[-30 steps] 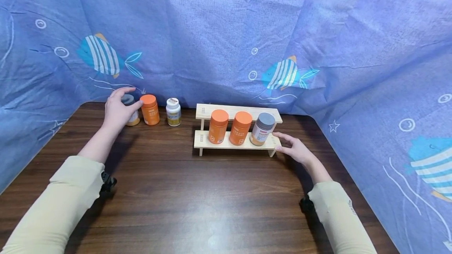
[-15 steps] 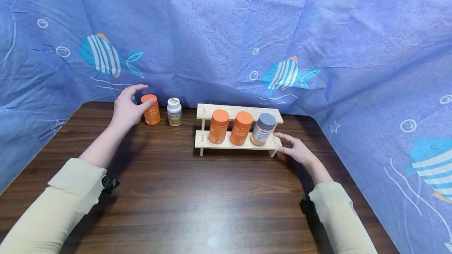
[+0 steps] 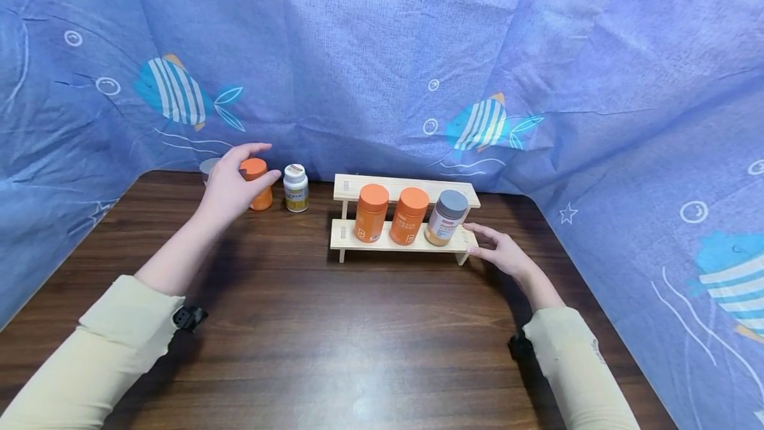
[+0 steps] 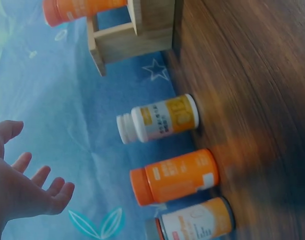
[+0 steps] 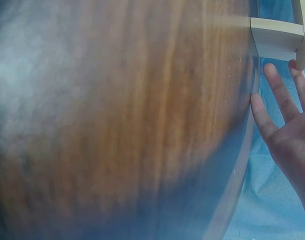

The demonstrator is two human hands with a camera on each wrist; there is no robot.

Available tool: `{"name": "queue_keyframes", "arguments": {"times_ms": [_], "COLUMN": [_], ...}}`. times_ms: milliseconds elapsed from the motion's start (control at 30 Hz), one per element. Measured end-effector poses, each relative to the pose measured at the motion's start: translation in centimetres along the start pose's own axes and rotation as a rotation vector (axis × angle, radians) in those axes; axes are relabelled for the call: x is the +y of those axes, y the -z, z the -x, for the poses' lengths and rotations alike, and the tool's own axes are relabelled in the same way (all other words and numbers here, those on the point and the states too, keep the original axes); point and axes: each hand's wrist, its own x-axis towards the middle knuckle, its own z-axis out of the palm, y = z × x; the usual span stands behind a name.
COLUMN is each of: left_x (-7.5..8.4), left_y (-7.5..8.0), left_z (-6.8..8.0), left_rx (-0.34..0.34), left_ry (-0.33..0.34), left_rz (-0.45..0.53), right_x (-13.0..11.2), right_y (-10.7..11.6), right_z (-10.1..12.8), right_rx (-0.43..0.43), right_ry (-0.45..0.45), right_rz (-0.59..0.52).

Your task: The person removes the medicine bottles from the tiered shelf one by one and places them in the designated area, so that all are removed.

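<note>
My left hand (image 3: 235, 183) hovers over the left bottles, its fingers and thumb spread with nothing between them. Partly behind it stand an orange bottle (image 3: 262, 200) and a grey-capped bottle (image 3: 207, 166). A white bottle (image 3: 296, 191) with a yellow label stands just right of the thumb. The left wrist view shows a gap between the hand (image 4: 27, 190) and all these upright bottles. At the right end of the two-tier wooden rack (image 3: 352, 236), my right hand (image 3: 504, 253) touches the lower shelf with fingertips and thumb, fingers fairly straight in the right wrist view.
On the rack's lower shelf stand two orange bottles (image 3: 371, 214) (image 3: 408, 217) and a grey-capped bottle (image 3: 445, 219). Behind the dark wooden table (image 3: 334, 337) hangs a blue fish-patterned cloth (image 3: 358, 52), which also runs along the right side.
My left hand has moved right, from beside the grey-capped bottle, past the orange one, toward the white bottle. My right hand has stayed at the rack's end.
</note>
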Motion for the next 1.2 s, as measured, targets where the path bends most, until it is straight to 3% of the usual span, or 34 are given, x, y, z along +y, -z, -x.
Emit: {"name": "queue_keyframes", "arguments": {"times_ms": [300,533,733,1200], "left_x": [1.9,2.7,3.2,3.6], "left_y": [-0.5,-1.4,-2.6,-5.9], "left_z": [0.7,0.8,0.7,0.8], "left_rx": [-0.039,-0.027,-0.004,0.004], "left_ry": [-0.028,-0.052,-0.148,-0.214], "left_rz": [0.002,0.08,0.184,0.199], "right_x": [2.9,2.7,2.9,2.0], "right_y": [0.1,0.2,0.1,-0.1], "right_z": [-0.7,-0.7,-0.7,-0.5], "right_rx": [0.028,0.022,0.015,-0.006], "right_ry": [0.016,0.003,-0.013,-0.029], "right_rz": [0.041,0.029,0.029,0.01]}}
